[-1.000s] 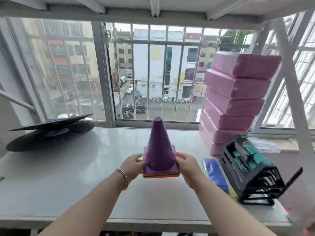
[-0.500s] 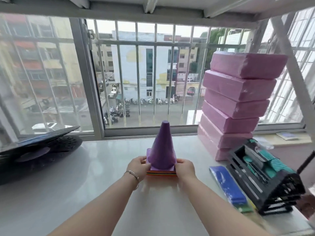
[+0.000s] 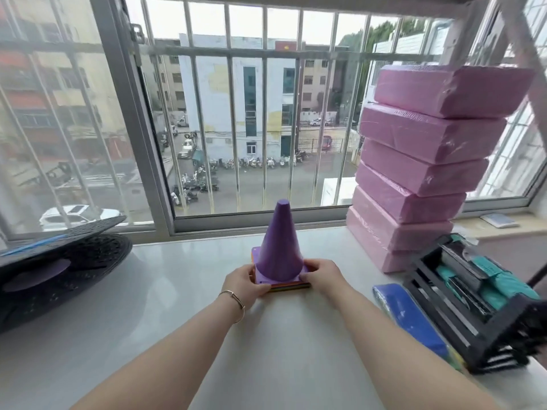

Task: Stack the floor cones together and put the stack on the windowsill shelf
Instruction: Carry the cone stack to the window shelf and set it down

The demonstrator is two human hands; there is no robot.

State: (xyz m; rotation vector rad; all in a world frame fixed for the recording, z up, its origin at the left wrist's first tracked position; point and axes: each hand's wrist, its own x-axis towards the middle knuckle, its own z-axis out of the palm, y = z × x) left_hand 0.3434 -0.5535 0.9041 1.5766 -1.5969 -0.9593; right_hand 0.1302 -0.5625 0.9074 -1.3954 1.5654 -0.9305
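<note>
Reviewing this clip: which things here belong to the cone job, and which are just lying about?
Part of the job:
- cone stack, purple on top, standing on the windowsill shelf
- left hand and right hand, both gripping its base

Just lying about:
- pink wrapped blocks, stacked at the right
- black rack
- blue packet
- black round boards, at the left

The cone stack (image 3: 279, 247) is smooth plastic with a soft satin sheen. The windowsill shelf (image 3: 183, 291) is glossy, polished white. Crinkled shiny film wraps the pink blocks (image 3: 429, 143). The window bars (image 3: 233, 113) are dull grey metal.
</note>
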